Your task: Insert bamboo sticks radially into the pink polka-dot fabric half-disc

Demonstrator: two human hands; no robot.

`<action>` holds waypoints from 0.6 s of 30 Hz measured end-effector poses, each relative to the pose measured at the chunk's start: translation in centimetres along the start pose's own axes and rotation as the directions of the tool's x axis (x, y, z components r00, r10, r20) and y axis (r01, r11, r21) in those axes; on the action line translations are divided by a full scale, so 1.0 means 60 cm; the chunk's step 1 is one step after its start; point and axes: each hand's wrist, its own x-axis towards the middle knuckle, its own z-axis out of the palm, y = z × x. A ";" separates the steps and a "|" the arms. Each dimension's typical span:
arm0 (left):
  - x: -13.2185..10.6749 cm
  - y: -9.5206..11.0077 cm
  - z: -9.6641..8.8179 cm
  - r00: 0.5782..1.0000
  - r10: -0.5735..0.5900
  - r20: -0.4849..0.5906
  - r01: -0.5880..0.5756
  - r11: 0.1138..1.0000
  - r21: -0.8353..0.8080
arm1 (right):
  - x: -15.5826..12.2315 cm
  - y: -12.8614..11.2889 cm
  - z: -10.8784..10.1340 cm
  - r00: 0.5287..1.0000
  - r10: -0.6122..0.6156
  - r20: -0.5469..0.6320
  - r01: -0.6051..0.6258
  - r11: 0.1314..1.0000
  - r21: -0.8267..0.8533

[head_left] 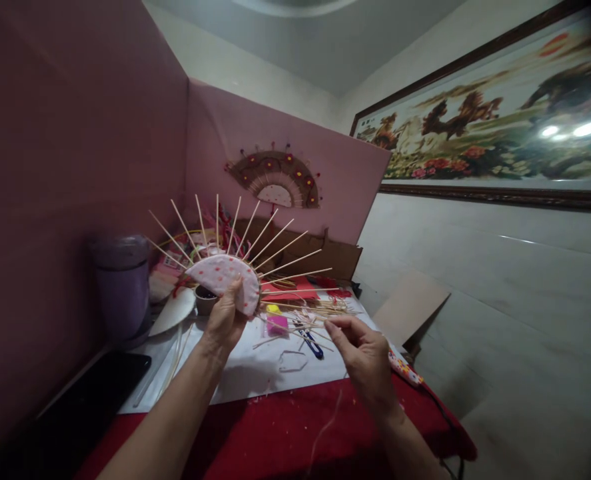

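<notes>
My left hand (226, 313) grips a half-round fan base (220, 275) covered in white cloth with red dots, its thumb pressed on the front. Several thin wooden sticks (271, 251) radiate from the curved edge of the base, spread like rays. To the right, my right hand (365, 350) is closed in a pinch close to the lower stick ends; what lies between its fingertips is too small to make out. Below the fan are a blue-handled cutter (311, 341), a pink block (276, 325) and a yellow piece (273, 309) on white paper.
A finished brown fan (275, 177) with flowers hangs on the pink board. At left stand a purple lidded container (122, 287) and a black phone (110, 377). Loose sticks (332, 306) and red paper (295, 289) lie behind. Red cloth (275, 433) covers the table front.
</notes>
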 end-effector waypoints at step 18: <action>-0.001 0.001 -0.003 0.986 -0.160 0.046 0.161 0.987 -0.021 | -0.006 0.087 -0.026 0.910 0.311 0.275 -0.372 0.904 0.209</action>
